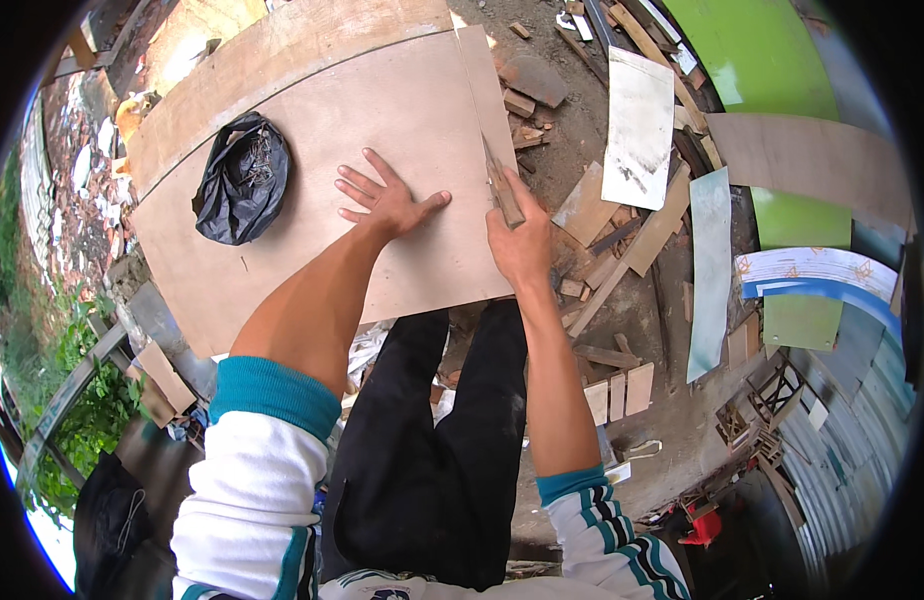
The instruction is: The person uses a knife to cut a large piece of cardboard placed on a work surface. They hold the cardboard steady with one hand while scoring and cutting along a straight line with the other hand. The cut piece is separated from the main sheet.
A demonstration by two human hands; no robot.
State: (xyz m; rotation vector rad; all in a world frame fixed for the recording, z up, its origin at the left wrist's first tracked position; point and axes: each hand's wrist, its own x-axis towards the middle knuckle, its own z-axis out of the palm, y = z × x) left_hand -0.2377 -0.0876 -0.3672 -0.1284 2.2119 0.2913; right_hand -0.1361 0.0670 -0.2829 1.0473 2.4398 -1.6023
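A large plywood sheet (422, 265) lies in front of me at about thigh height. My left hand (390, 207) rests flat on it, fingers spread, holding nothing. At the sheet's right side my right hand (522, 243) is closed round the wooden handle of a handsaw (507, 203). Its thin blade points away from me, along a straight cut line that sets off a narrow strip (490, 95) on the right. How deep the blade sits in the wood cannot be made out. An opened black plastic bag (240, 190) with thin nails inside sits on the sheet, left of my left hand.
Another wooden board (282, 50) lies along the sheet's far edge. Wood offcuts (587, 205) litter the ground at right, beside a white panel (638, 130) and a pale strip (709, 275). Green panels (772, 60) lie farther right. Plants and rubble are on the left.
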